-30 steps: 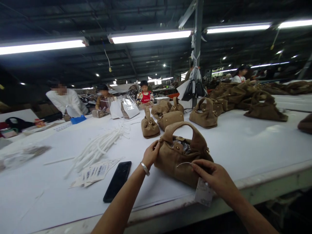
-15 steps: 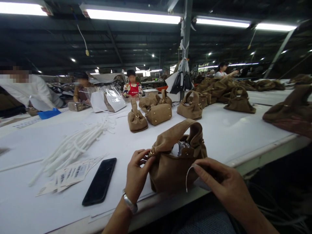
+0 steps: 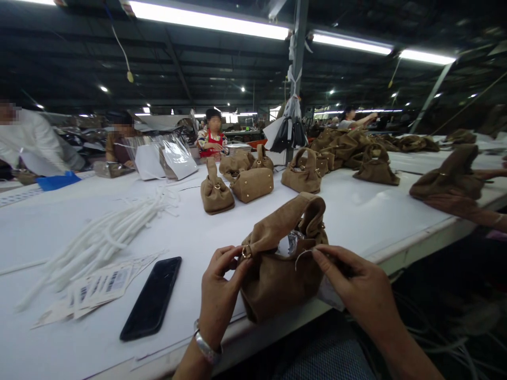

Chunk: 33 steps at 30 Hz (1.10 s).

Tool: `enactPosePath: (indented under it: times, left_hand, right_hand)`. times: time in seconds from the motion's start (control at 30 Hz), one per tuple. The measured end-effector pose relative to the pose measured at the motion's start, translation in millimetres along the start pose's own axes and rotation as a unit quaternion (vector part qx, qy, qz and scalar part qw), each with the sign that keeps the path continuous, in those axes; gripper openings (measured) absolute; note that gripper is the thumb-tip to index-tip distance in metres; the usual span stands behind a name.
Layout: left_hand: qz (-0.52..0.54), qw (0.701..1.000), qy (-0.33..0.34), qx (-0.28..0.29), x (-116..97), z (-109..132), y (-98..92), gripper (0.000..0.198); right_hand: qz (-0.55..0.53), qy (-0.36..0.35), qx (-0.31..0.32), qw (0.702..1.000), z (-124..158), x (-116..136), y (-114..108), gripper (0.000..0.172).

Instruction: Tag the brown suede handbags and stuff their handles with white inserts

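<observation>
Head view: a small tan suede handbag (image 3: 277,274) stands at the near edge of the bench (image 3: 376,221), its looped handle flopped toward the left. The left hand (image 3: 217,290) has thumb and forefinger closed on the gold ring (image 3: 246,251) at the handle's base. The right hand (image 3: 356,290) pinches a thin white string (image 3: 301,256) between thumb and forefinger at the bag's open top, the other fingers loosely curled over a paper tag (image 3: 330,293) at the bag's right side.

The bag looks light, soft and slumping; it would likely buckle under a squeeze, so the ring and handle root seem the firmest places to hold it. The string is fine and probably slips easily.

Against the picture half a second ago, the right hand has risen from the bag's lower front to its rim, carrying the string up, while the left keeps its pinch. A black phone (image 3: 152,298) lies left of the bag, toward the near edge.
</observation>
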<state>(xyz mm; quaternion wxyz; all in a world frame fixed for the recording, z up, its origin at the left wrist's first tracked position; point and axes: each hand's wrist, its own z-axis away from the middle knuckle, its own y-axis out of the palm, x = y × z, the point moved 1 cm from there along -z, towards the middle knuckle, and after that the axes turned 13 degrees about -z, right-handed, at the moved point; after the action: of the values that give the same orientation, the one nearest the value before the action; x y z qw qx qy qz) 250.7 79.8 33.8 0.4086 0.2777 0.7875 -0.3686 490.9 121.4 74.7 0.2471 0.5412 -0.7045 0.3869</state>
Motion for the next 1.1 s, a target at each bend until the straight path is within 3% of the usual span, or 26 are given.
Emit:
enactPosePath:
  times: [0.17, 0.5, 0.8, 1.1]
  left_hand:
    - [0.023, 1.000, 0.001, -0.017, -6.2, 3.9, 1.9, 0.019]
    - [0.058, 0.998, 0.000, -0.034, -14.1, 11.9, 3.5, 0.021]
    - [0.069, 0.997, 0.014, -0.041, -14.0, 13.4, 2.7, 0.022]
    - [0.057, 0.995, 0.034, -0.070, -8.5, 13.9, 2.3, 0.004]
  right_hand:
    - [-0.015, -0.052, 0.042, 0.998, 2.1, 19.0, 9.3, 0.017]
    - [0.043, -0.180, 0.055, 0.981, -10.0, 56.1, 39.1, 0.015]
    - [0.115, -0.265, 0.044, 0.956, -12.7, 56.6, 62.2, 0.013]
    - [0.094, -0.257, 0.143, 0.951, -6.8, 43.8, 63.4, 0.012]
